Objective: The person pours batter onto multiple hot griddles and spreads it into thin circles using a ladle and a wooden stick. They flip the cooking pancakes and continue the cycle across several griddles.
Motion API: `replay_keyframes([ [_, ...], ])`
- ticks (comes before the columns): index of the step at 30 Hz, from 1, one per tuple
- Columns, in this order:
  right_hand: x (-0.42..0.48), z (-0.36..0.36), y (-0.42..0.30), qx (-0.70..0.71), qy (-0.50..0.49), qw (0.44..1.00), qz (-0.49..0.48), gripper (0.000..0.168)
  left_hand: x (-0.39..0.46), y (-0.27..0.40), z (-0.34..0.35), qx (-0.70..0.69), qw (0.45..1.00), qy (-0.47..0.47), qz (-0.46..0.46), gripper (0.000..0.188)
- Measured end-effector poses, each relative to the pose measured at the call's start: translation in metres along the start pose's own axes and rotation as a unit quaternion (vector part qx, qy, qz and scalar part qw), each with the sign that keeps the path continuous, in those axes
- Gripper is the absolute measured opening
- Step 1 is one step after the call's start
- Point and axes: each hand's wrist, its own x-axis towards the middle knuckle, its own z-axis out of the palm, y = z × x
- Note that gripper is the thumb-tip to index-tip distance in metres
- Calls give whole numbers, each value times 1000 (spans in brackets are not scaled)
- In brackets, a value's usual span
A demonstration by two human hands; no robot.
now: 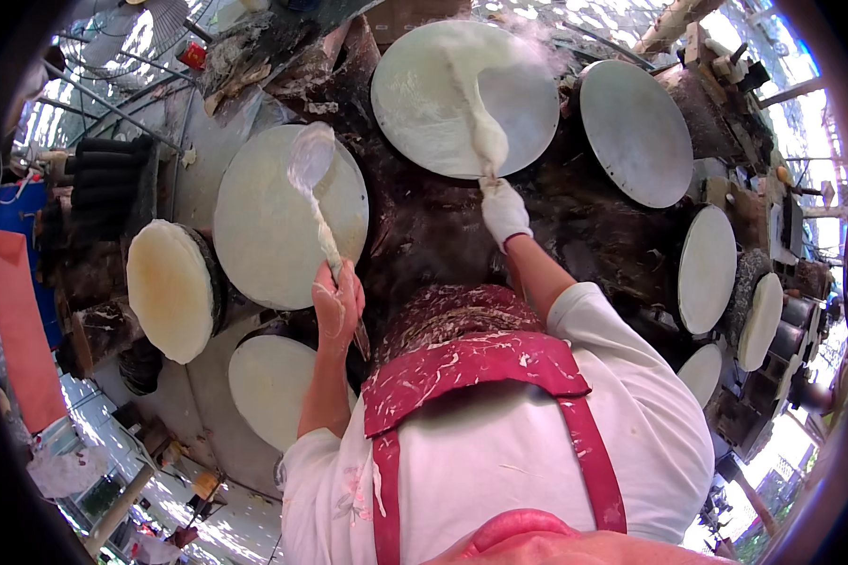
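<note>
My bare left hand (337, 304), smeared with batter, grips the handle of a metal ladle (312, 152). The ladle's bowl is over a round griddle (283, 233) coated with a pale layer. In a white glove, my right hand (505, 210) clasps the near end of a batter-covered spreading tool (490, 138), whose shape the batter partly hides. That tool lies across the large round griddle (530, 116) ahead of me. Wet batter (413, 92) covers the griddle's left and far parts, while grey metal shows on its right. Steam rises at the far edge.
To the right stand a bare griddle (636, 134) and further pale discs, including one (708, 272). On the left, a thick disc with a browned centre (169, 289) rests on a dark base. Another pale round (272, 388) lies beside my left forearm. My red apron (473, 367) is batter-splashed.
</note>
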Motion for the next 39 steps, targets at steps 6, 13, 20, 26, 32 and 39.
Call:
replay_keyframes([
  [6,-30,-17,-20,-149,-67,984,-67,44,-17,-12,19,-37,998,21,-38,15],
  [13,18,-97,10,-195,18,979,-61,35,-23,-1,76,-29,998,39,-45,17],
  [20,23,-122,42,-242,-110,947,-179,43,-38,7,134,-4,996,65,-59,18],
  [26,100,-178,37,-254,31,949,-183,29,-42,14,166,-18,994,77,-75,19],
  [32,49,-188,42,-269,-85,936,-212,44,-30,13,190,5,993,60,-98,18],
  [39,149,-174,27,-264,120,942,-171,56,-22,10,188,-3,993,45,-107,22],
])
